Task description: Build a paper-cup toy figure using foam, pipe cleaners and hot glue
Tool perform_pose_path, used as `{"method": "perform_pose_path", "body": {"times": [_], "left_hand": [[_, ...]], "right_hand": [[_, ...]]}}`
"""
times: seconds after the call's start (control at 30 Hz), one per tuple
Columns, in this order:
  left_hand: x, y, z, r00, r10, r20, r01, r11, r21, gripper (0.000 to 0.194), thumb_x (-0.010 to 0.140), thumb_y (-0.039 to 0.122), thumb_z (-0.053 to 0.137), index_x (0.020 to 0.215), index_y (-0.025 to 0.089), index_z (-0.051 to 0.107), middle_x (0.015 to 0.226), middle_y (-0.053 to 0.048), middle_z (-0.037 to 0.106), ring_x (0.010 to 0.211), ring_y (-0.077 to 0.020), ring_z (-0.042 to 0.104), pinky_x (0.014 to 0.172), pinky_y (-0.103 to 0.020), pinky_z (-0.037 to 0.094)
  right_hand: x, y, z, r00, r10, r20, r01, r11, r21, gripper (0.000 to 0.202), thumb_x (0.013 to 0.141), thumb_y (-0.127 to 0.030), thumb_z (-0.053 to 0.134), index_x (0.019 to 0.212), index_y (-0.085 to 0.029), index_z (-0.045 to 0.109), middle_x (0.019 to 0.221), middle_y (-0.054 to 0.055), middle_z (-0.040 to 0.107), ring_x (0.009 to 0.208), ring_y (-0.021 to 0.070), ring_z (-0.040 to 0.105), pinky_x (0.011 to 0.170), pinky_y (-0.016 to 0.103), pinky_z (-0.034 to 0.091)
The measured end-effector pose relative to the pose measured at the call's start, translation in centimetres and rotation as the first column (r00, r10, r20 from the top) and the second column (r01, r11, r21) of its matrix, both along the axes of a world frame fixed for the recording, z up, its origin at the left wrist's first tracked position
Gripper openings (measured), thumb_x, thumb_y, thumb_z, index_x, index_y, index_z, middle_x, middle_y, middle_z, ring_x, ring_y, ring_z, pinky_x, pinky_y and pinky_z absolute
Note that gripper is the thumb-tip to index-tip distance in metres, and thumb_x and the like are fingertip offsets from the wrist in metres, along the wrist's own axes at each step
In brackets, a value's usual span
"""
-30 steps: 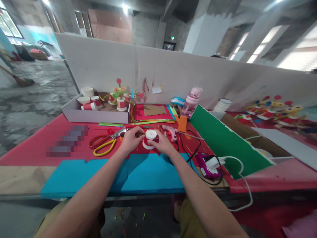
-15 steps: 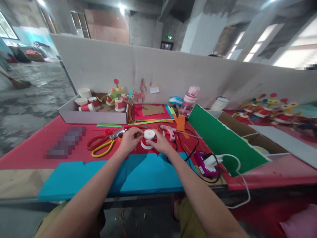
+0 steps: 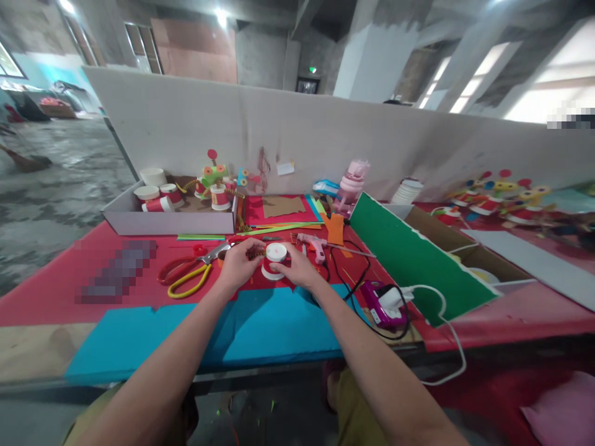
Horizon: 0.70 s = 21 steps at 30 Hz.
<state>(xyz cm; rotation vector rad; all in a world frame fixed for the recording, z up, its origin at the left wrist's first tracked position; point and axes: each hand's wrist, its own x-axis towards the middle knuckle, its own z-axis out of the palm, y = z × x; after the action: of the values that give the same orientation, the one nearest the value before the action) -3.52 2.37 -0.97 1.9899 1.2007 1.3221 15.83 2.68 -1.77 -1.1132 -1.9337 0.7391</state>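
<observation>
An upside-down paper cup (image 3: 276, 252), white with a red band, stands on the red table cover in front of me. My right hand (image 3: 297, 267) closes around its right side, with the thumb across the front. From the left, my left hand (image 3: 240, 264) pinches a dark, zigzag-folded paper strip (image 3: 255, 253) against or close beside the cup; whether they touch is hard to see. Large scissors (image 3: 188, 272) with one red and one yellow handle lie left of that hand. A pink glue gun (image 3: 315, 246) rests beyond my right hand.
A box (image 3: 170, 222) of red-banded cups and a cup figure stands at back left. Right of me are a purple power strip (image 3: 375, 308), cables and a green-sided box (image 3: 413, 260). Blue sheet (image 3: 195, 347) covers the front edge; a pink bottle (image 3: 352, 186) stands behind.
The view has shifted slightly, so everything sits a little further left. Both hands keep nearly the same hold at the cup.
</observation>
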Motion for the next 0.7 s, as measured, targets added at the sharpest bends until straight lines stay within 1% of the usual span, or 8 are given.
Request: {"method": "perform_pose_path", "body": {"times": [0.13, 0.23, 0.33, 0.47, 0.63, 0.7], "left_hand": [[0.1, -0.3, 0.5, 0.997, 0.059, -0.050, -0.057, 0.998, 0.025, 0.022, 0.074, 0.015, 0.062, 0.096, 0.018, 0.065, 0.090, -0.003, 0.071, 0.084, -0.0179, 0.066, 0.078, -0.030, 0.051], [0.3, -0.4, 0.8, 0.995, 0.075, -0.066, -0.073, 0.997, 0.031, 0.024, 0.074, 0.015, 0.063, 0.098, 0.019, 0.064, 0.089, -0.002, 0.072, 0.084, -0.0178, 0.066, 0.078, -0.030, 0.050], [0.4, -0.5, 0.9, 0.994, 0.079, -0.077, -0.077, 0.997, 0.033, 0.025, 0.074, 0.014, 0.063, 0.099, 0.019, 0.064, 0.088, -0.002, 0.072, 0.084, -0.0178, 0.067, 0.077, -0.029, 0.051], [0.4, -0.4, 0.9, 0.994, 0.077, -0.074, -0.074, 0.996, 0.039, 0.026, 0.074, 0.014, 0.063, 0.100, 0.018, 0.065, 0.089, -0.003, 0.072, 0.085, -0.0179, 0.067, 0.078, -0.029, 0.051], [0.4, -0.3, 0.8, 0.996, 0.069, -0.065, -0.067, 0.997, 0.028, 0.027, 0.074, 0.014, 0.063, 0.100, 0.018, 0.065, 0.090, -0.003, 0.072, 0.085, -0.0185, 0.067, 0.079, -0.030, 0.051], [0.3, -0.3, 0.8, 0.996, 0.047, -0.073, -0.045, 0.998, 0.033, 0.025, 0.075, 0.015, 0.062, 0.099, 0.018, 0.065, 0.091, -0.004, 0.072, 0.085, -0.0186, 0.067, 0.079, -0.031, 0.052]], "right_hand": [[-0.1, -0.1, 0.2, 1.000, 0.013, -0.006, -0.013, 1.000, 0.007, 0.048, 0.076, -0.030, 0.071, 0.120, -0.021, 0.055, 0.114, 0.006, 0.065, 0.103, 0.0212, 0.060, 0.090, 0.036, 0.045], [-0.2, -0.3, 0.6, 1.000, 0.019, -0.013, -0.019, 1.000, -0.002, 0.046, 0.075, -0.026, 0.071, 0.118, -0.019, 0.055, 0.113, 0.007, 0.065, 0.102, 0.0212, 0.060, 0.089, 0.035, 0.045], [-0.2, -0.4, 0.9, 1.000, 0.004, -0.015, -0.005, 1.000, -0.023, 0.044, 0.074, -0.023, 0.071, 0.116, -0.018, 0.056, 0.111, 0.007, 0.066, 0.101, 0.0211, 0.060, 0.087, 0.035, 0.044], [-0.3, -0.6, 1.2, 1.000, 0.000, -0.015, 0.000, 1.000, -0.027, 0.044, 0.074, -0.024, 0.070, 0.115, -0.018, 0.056, 0.111, 0.007, 0.066, 0.100, 0.0211, 0.060, 0.087, 0.035, 0.044], [-0.3, -0.6, 1.1, 1.000, -0.009, -0.026, 0.008, 0.999, -0.032, 0.044, 0.074, -0.024, 0.071, 0.115, -0.019, 0.056, 0.111, 0.006, 0.066, 0.101, 0.0209, 0.060, 0.087, 0.035, 0.044], [-0.2, -0.5, 0.9, 0.999, -0.011, -0.031, 0.010, 1.000, -0.026, 0.045, 0.073, -0.024, 0.072, 0.115, -0.019, 0.057, 0.111, 0.006, 0.066, 0.102, 0.0209, 0.060, 0.088, 0.035, 0.044]]}}
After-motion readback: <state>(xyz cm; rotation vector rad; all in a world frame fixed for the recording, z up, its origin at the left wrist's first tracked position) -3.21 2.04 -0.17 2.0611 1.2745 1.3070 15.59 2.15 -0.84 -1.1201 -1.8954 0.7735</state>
